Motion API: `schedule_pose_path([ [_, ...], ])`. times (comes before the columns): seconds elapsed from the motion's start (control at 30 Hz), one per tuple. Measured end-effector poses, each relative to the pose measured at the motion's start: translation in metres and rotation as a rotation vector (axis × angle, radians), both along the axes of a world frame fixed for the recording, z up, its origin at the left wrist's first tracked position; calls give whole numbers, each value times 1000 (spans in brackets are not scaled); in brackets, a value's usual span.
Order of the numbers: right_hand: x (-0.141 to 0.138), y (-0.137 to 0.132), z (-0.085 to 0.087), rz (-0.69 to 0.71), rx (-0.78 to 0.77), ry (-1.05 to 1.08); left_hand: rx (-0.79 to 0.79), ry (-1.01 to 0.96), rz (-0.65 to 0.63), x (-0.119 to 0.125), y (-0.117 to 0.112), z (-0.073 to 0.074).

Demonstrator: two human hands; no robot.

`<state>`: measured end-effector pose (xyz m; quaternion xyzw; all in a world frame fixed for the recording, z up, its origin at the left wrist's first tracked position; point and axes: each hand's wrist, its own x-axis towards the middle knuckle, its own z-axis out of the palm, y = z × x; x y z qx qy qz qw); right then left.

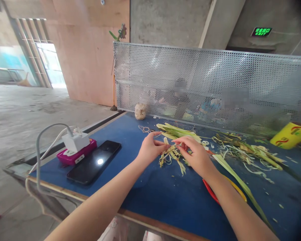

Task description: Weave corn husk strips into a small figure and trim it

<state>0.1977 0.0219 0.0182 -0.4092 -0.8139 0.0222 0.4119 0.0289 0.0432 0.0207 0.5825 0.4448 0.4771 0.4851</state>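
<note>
My left hand (152,147) is over the middle of the blue table, its thumb and fingers closed at the upper edge of a pale yellow-green braided piece of plant strips (173,154). Facing it, my right hand (194,154) pinches at the same piece with thumb and forefinger; its fingertips nearly meet those of the left. Loose strip ends hang below the fingers towards the tabletop. Just behind lie long pale green leaf sheaths (179,130). Red-and-yellow handles (210,191) show partly under my right forearm, and their tool end is hidden.
A black phone (94,162) and a magenta power strip (77,152) with a white plug and cables lie left. A ball of twine (140,111) stands near the perforated metal screen (190,80). Shredded leaves (251,154) and a yellow roll (289,135) are right.
</note>
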Motion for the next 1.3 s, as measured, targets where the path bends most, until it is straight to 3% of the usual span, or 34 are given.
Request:
schedule_pose_path([
  [0.1, 1, -2, 0, 31, 127, -155, 7, -14, -1, 0, 0, 0],
  [0.23, -6, -8, 0, 17, 241, -198, 1, -58, 8, 0, 0, -2],
  [0.67, -17, -11, -6, -108, 306, -296, -52, -128, -23, 5, -2, -3],
  [1.3, -12, -1, -8, -134, 91, 164, 26, -131, 36, 2, 0, -1],
])
